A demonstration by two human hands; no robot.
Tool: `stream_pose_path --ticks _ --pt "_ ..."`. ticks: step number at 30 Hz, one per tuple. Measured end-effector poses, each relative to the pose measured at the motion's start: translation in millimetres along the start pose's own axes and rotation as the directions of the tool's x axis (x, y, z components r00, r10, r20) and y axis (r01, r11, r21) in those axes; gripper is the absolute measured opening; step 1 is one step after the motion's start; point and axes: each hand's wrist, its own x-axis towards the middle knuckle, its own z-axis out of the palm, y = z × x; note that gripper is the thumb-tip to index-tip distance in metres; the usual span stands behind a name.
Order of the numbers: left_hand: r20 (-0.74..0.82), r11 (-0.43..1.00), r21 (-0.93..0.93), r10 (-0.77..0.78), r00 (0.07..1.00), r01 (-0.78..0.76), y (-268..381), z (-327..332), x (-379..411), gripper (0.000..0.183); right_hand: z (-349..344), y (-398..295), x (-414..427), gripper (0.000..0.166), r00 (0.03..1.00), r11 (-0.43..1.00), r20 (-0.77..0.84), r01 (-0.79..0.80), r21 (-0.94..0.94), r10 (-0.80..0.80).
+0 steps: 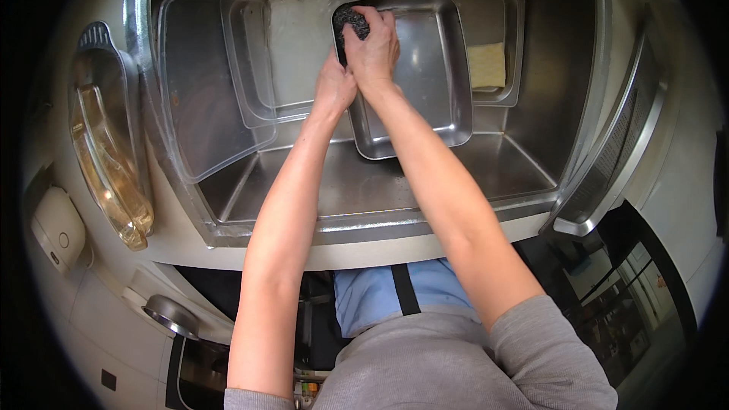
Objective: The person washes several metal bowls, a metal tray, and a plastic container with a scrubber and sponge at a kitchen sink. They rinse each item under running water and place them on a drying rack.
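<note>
A rectangular stainless steel pan (424, 68) is tilted over a large sink. My right hand (373, 42) presses a dark scouring pad (353, 21) into the pan's far left corner. At the pan's left wall is my left hand (336, 82), gripping the edge; its fingertips are hidden. Beneath the pan lies a larger shallow metal tray (302, 51), with a pale yellow cloth or sponge (486, 65) in its right end. A clear plastic lid (199, 85) leans at the sink's left side, overlapping the tray.
The sink's front rim (370, 228) runs before my body. On the left counter stand clear and amber plastic containers (108, 148). A perforated metal tray (612, 142) leans at the right. A white device (58, 228) and a small metal pan (171, 314) are at lower left.
</note>
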Motion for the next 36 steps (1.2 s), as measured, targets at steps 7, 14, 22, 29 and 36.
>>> stream_pose_path --ticks 7,14,22,29,36 --pt "0.001 0.988 0.066 -0.142 0.99 0.141 -19 -5 6 0.031 -34 4 33 0.027 0.707 0.84 0.615 0.527 -0.127 -0.35" --pt "-0.056 1.0 0.003 0.023 0.998 -0.023 -12 -3 2 0.042 14 -12 11 0.027 0.998 0.988 0.038 -0.034 -0.149 0.04" --pt "-0.02 0.988 0.008 -0.152 0.988 0.152 -15 -9 3 0.042 -16 3 33 0.029 0.788 0.876 0.501 0.469 -0.11 -0.358" --pt "-0.076 0.999 0.022 -0.032 0.997 0.034 -14 -7 3 0.046 6 -15 29 0.027 0.912 0.879 0.352 0.333 -0.342 -0.209" --pt "-0.049 0.994 -0.064 -0.094 0.994 0.091 -21 -7 5 0.042 18 -13 15 0.027 0.961 0.985 0.216 -0.174 -0.018 0.174"
